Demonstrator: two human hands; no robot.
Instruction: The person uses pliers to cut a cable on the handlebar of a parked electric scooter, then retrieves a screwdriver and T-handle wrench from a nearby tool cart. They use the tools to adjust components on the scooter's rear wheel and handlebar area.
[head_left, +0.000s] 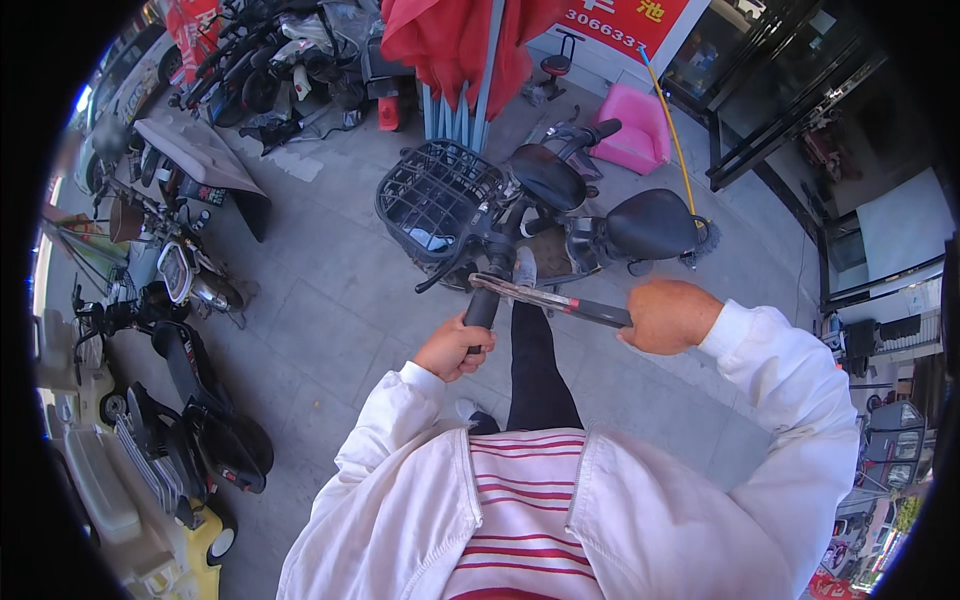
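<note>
An electric bike with a black front basket (440, 190) and a black saddle (655, 223) stands in front of me. My left hand (455, 347) is wrapped round the black rubber handlebar grip (482, 308) at its near end. My right hand (672, 316) is closed on the handle end of long pliers (560, 301) with worn metal jaws and dark, red-marked handles. The pliers lie roughly level, their jaws at the upper part of the grip. Whether the jaws bite on it, I cannot tell. My foot rests by the bike's footboard.
Furled red umbrellas (450, 50) stand behind the basket. A pink armchair (632, 128) and a yellow pole (675, 140) are beyond the saddle. Parked scooters (190, 390) line the left side, with more bikes at the back left. Glass doors (780, 80) rise at the right.
</note>
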